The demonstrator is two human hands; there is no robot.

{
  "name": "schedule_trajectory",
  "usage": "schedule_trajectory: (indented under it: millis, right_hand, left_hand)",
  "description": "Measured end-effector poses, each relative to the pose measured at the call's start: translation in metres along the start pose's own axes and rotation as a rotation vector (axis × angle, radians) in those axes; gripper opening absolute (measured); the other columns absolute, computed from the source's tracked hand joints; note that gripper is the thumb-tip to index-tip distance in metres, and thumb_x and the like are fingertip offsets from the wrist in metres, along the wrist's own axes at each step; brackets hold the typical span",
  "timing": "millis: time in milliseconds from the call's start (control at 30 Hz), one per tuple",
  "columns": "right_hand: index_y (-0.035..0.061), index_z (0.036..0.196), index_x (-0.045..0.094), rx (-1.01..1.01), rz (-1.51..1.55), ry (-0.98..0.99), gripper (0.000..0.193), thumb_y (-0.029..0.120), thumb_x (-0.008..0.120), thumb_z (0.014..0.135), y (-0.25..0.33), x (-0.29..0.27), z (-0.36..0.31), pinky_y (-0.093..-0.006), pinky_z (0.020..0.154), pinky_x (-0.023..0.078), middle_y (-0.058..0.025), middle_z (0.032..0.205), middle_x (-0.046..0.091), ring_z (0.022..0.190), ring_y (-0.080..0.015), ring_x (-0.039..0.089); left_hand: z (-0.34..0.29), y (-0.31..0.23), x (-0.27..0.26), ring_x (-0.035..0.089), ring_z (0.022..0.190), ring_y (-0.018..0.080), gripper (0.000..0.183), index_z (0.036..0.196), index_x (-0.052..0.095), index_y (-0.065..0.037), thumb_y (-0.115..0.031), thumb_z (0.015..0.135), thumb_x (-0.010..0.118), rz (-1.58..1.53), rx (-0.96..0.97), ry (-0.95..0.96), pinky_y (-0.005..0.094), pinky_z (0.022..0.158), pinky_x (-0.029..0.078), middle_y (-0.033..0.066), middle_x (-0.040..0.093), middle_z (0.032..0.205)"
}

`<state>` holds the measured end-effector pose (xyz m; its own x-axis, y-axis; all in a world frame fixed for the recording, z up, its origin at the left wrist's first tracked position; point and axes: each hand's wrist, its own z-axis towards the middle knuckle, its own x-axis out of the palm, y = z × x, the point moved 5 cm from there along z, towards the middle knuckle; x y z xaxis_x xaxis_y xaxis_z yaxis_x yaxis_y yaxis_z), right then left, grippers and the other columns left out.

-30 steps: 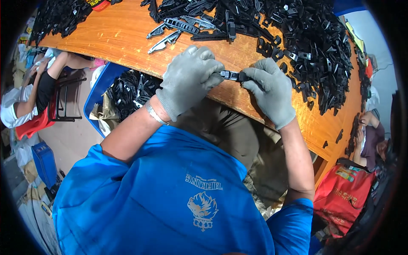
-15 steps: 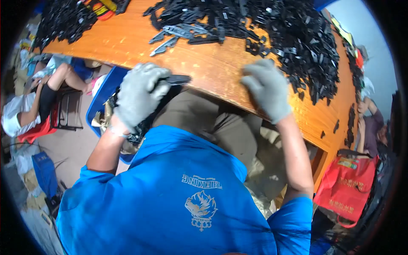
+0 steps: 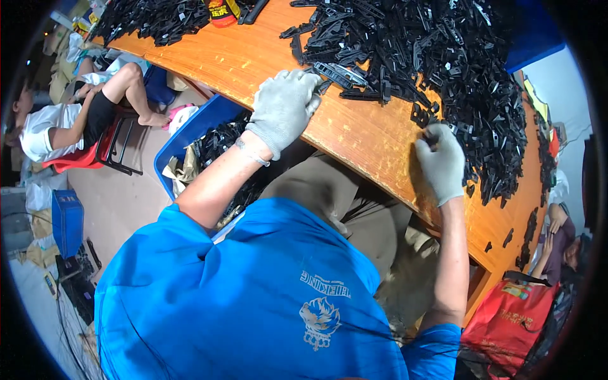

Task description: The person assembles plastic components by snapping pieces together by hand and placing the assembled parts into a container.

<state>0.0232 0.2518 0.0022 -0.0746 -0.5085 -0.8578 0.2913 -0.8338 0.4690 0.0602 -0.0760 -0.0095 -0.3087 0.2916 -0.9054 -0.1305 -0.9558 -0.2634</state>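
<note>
My left hand (image 3: 285,109), in a grey knitted glove, reaches over the table's near edge. Its fingers are curled down over the tip of a dark grey plastic piece (image 3: 323,86), beside other grey plastic strips (image 3: 342,74). The glove hides most of what it grips. Farther right, my right hand (image 3: 441,163), gloved too, is bent with thumb and fingers drawn together at a small black plastic piece (image 3: 430,135). Just beyond it lies the large heap of black plastic parts (image 3: 437,54).
A blue bin (image 3: 168,152) with black parts and wrappings stands below the table's (image 3: 215,69) near edge. Another black heap (image 3: 152,19) and a red-yellow container (image 3: 221,12) lie at far left. A seated person (image 3: 57,130) is left; a red bag (image 3: 510,316) hangs right.
My left hand has moved from above the bin to the grey strips; the black piece it held no longer shows. My right hand has curled its fingers by the heap. The view has shifted.
</note>
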Motion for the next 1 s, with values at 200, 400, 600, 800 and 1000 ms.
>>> schedule_trajectory:
  millis: [200, 400, 600, 800, 1000]
  right_hand:
    - [0.0026, 0.124, 0.077, -0.057, 0.406, 0.048, 0.034, 0.008, 0.079, 0.090, 0.054, 0.029, -0.017, -0.0369, 0.087, 0.061, -0.0177, 0.113, 0.078, 0.095, -0.0302, 0.078]
    - [0.0074, 0.118, 0.079, -0.092, 0.200, 0.073, 0.030, 0.014, 0.083, 0.090, 0.039, 0.037, -0.027, -0.0413, 0.086, 0.061, -0.0155, 0.112, 0.077, 0.097, -0.0322, 0.076]
    - [0.0083, 0.111, 0.078, -0.103, -0.125, 0.077, 0.025, 0.018, 0.084, 0.089, 0.050, 0.023, -0.026, -0.0467, 0.085, 0.060, -0.0157, 0.105, 0.074, 0.098, -0.0365, 0.073]
    - [0.0083, 0.107, 0.078, -0.172, 0.224, 0.085, 0.022, 0.011, 0.083, 0.086, 0.080, 0.040, -0.020, -0.0449, 0.085, 0.060, -0.0147, 0.108, 0.073, 0.098, -0.0351, 0.072]
    - [0.0072, 0.103, 0.078, -0.264, 0.250, 0.022, 0.018, 0.006, 0.081, 0.085, 0.079, 0.047, -0.016, -0.0428, 0.083, 0.059, -0.0137, 0.105, 0.072, 0.097, -0.0336, 0.072]
  left_hand:
    - [-0.011, -0.017, -0.001, 0.070, 0.116, 0.0388, 0.034, 0.127, 0.072, -0.009, -0.020, 0.095, 0.077, -0.416, 0.166, 0.038, 0.0476, 0.097, 0.057, 0.0161, 0.076, 0.122]
    - [-0.020, -0.054, 0.012, 0.067, 0.111, 0.0340, 0.026, 0.116, 0.077, -0.011, -0.023, 0.093, 0.076, -0.364, 0.347, 0.080, 0.0455, 0.097, 0.052, 0.0092, 0.073, 0.110]
    - [-0.022, -0.039, 0.008, 0.064, 0.112, 0.0326, 0.024, 0.110, 0.080, -0.016, -0.027, 0.089, 0.080, -0.331, 0.265, 0.011, 0.0454, 0.096, 0.051, 0.0060, 0.073, 0.111]
    - [-0.023, -0.034, 0.017, 0.065, 0.101, 0.0296, 0.020, 0.103, 0.080, -0.017, -0.029, 0.087, 0.081, -0.307, 0.237, 0.018, 0.0447, 0.089, 0.049, 0.0044, 0.071, 0.100]
    - [-0.019, -0.034, 0.020, 0.066, 0.095, 0.0265, 0.017, 0.099, 0.080, -0.016, -0.028, 0.087, 0.081, -0.327, 0.282, -0.002, 0.0430, 0.087, 0.048, 0.0030, 0.070, 0.094]
